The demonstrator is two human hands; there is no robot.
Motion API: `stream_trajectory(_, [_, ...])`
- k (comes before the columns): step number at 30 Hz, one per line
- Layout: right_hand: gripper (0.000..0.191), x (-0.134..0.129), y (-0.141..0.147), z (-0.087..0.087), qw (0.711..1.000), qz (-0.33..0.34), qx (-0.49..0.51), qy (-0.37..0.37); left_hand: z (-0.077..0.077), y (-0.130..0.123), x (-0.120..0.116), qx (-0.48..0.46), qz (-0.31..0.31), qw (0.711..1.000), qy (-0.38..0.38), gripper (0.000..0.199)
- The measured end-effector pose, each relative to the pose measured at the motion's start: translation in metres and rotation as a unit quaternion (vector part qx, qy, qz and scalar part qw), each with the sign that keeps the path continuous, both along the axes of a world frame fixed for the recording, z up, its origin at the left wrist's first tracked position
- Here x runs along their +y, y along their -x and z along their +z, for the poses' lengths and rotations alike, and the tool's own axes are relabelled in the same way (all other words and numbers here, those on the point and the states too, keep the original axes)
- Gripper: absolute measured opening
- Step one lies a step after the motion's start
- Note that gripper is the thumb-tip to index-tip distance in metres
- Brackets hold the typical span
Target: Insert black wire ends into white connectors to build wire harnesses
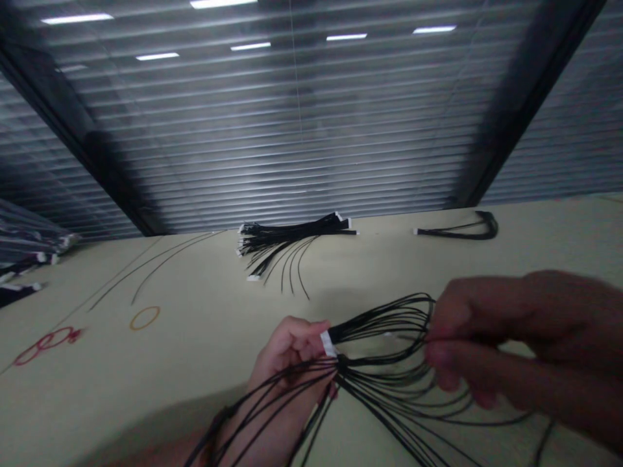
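Observation:
A bundle of thin black wires (384,319) with a white connector (328,344) is at the lower centre. My left hand (292,357) is closed around the connector end, its thumb and fingers pressed on the white piece. Wires loop out from there to the right, and others trail down toward the bottom edge. My right hand (487,344) is at the right, with thumb and forefinger pinched on the wires where the loops end. Its fingertips partly hide the wires between them.
Behind lie a pile of black cables (296,237) with white connectors and a looped cable (457,233). At left are loose wires, a yellow band (145,318), red rings (46,345) and bagged cables (34,243). A blind-covered window (292,130) borders the table (195,350).

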State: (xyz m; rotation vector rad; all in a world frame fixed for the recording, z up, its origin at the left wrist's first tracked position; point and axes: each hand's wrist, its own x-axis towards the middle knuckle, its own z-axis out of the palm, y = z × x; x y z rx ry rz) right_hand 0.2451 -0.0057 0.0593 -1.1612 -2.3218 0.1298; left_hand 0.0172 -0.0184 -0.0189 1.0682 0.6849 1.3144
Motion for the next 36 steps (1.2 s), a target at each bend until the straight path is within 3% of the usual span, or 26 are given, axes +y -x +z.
stream_trajectory(3, [0.018, -0.004, 0.034, -0.008, 0.995, 0.016, 0.045, 0.091, 0.000, -0.004, 0.004, -0.048, -0.001, 0.999, 0.026, 0.018])
stream_trajectory(5, [0.019, -0.005, 0.040, -0.014, 0.995, 0.013, 0.052, 0.083, -0.002, -0.005, 0.001, -0.048, -0.009, 0.998, 0.049, 0.016])
stream_trajectory(13, [0.019, -0.007, 0.037, -0.023, 0.994, 0.029, 0.065, 0.077, -0.001, 0.004, 0.000, -0.038, -0.084, 0.995, 0.030, 0.017])
stream_trajectory(23, [0.019, -0.006, 0.036, -0.024, 0.994, 0.029, 0.054, 0.094, -0.006, 0.002, -0.001, -0.044, -0.054, 0.996, 0.051, 0.017])
stream_trajectory(31, [0.015, -0.012, 0.035, -0.029, 0.993, 0.047, 0.004, 0.106, -0.005, 0.001, -0.002, -0.012, -0.060, 0.998, 0.012, 0.015])
stream_trajectory(36, [0.015, -0.012, 0.035, -0.026, 0.994, 0.033, 0.003, 0.108, -0.010, 0.004, 0.000, -0.018, -0.095, 0.995, -0.014, 0.021])
